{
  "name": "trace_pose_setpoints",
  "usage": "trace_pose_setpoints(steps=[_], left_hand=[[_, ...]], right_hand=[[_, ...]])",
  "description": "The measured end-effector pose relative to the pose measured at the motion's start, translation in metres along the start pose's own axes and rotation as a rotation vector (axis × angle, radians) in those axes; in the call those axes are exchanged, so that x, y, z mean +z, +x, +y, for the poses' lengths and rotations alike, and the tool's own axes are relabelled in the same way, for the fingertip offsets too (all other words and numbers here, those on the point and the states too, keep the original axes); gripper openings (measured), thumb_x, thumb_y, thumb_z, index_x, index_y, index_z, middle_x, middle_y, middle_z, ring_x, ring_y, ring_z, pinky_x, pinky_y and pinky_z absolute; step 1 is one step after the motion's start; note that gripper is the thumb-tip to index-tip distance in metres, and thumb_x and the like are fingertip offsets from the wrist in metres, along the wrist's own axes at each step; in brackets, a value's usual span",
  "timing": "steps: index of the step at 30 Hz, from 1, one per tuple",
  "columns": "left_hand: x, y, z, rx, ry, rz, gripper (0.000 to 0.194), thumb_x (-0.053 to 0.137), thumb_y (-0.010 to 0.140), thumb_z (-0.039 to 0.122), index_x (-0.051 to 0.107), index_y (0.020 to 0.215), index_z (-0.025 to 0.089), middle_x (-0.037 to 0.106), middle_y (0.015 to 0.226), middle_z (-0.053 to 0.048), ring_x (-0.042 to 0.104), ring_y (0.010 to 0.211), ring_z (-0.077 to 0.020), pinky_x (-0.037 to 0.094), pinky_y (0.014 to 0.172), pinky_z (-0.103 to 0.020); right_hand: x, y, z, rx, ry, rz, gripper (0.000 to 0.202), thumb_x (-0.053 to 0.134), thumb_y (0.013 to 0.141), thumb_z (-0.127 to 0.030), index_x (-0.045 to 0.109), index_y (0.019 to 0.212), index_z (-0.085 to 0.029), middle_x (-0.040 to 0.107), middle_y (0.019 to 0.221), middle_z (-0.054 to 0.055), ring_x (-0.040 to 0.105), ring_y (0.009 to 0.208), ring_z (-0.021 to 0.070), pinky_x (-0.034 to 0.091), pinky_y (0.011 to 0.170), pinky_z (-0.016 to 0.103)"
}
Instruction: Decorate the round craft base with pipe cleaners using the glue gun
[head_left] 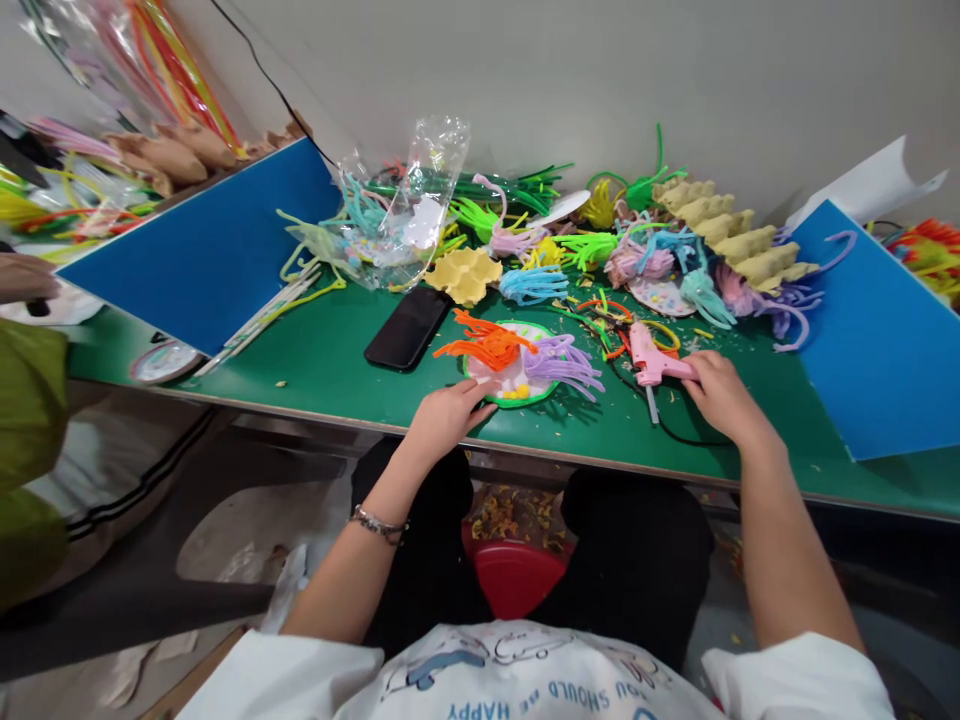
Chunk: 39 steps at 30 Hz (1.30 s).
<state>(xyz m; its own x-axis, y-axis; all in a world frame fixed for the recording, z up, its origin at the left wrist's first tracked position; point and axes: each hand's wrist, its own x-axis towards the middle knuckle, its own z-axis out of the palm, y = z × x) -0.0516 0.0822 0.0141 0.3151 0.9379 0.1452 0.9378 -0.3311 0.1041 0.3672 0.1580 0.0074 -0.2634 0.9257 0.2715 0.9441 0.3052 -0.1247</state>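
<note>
My left hand [447, 417] pinches the near left edge of a round white disc [506, 383] with a green pipe-cleaner rim. On the disc sit an orange pipe-cleaner tassel [491, 345], a purple one [562, 362] and small yellow bits [516, 392]. To the right, my right hand [721, 394] is closed on the handle end of a pink hot glue gun [649, 356], from which a glue stick [652, 405] pokes out. Between the disc and the gun lie orange and green pipe cleaners [604, 322].
A black phone [407, 328] lies left of the disc. Behind are a yellow egg-carton piece [465, 276], a blue tassel [534, 285] and a long egg carton [739, 235]. Blue panels [202, 245] [885, 340] stand at both sides. Another person's green sleeve [30, 450] shows at left.
</note>
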Motion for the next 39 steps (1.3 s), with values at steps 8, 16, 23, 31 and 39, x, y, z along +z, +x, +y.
trace_pose_setpoints(steps=[8,16,23,31,39], left_hand=[[0.01,0.001,-0.013,0.147,0.082,0.084,0.018,0.054,0.099,0.021,0.07,0.104,0.017,0.07,0.095,-0.008,0.069,0.079,-0.0184,0.052,0.069,-0.026],[-0.006,-0.006,-0.041,0.368,0.183,0.108,0.028,0.051,0.096,0.008,0.07,0.11,0.023,0.067,0.087,-0.003,0.064,0.077,-0.0138,0.045,0.066,-0.022],[-0.019,0.002,-0.08,0.335,0.249,-0.006,0.028,0.049,0.097,0.014,0.074,0.106,0.025,0.067,0.082,-0.002,0.063,0.072,-0.0145,0.04,0.059,-0.023],[-0.025,0.027,-0.079,-0.254,0.102,-0.111,0.04,0.038,0.102,0.035,0.067,0.121,0.015,0.072,0.117,-0.015,0.071,0.098,-0.028,0.05,0.067,-0.029],[-0.021,0.051,-0.06,-0.251,-0.01,-0.122,0.025,0.053,0.091,0.029,0.072,0.102,0.017,0.074,0.098,-0.013,0.073,0.091,-0.0278,0.048,0.061,-0.026]], right_hand=[[-0.016,0.005,-0.006,0.134,0.04,0.159,0.032,0.045,0.089,-0.037,0.057,0.111,-0.017,0.065,0.108,0.019,0.059,0.102,0.0327,0.048,0.09,0.049],[-0.043,0.023,-0.048,0.483,0.354,0.501,0.053,0.068,0.065,-0.065,0.063,0.094,-0.021,0.069,0.082,0.009,0.062,0.074,0.0256,0.052,0.072,0.042],[-0.048,0.044,-0.075,0.438,0.583,0.554,0.052,0.064,0.063,-0.07,0.066,0.067,-0.019,0.07,0.069,0.011,0.066,0.07,0.0265,0.055,0.074,0.044],[-0.058,0.08,-0.105,0.343,0.71,0.526,0.046,0.07,0.062,-0.066,0.057,0.065,-0.022,0.055,0.05,-0.001,0.056,0.046,0.0194,0.05,0.056,0.039],[-0.029,0.107,-0.106,0.311,0.711,0.272,0.062,0.087,0.044,-0.067,0.051,0.071,-0.025,0.057,0.059,-0.001,0.058,0.057,0.0202,0.051,0.057,0.038]])
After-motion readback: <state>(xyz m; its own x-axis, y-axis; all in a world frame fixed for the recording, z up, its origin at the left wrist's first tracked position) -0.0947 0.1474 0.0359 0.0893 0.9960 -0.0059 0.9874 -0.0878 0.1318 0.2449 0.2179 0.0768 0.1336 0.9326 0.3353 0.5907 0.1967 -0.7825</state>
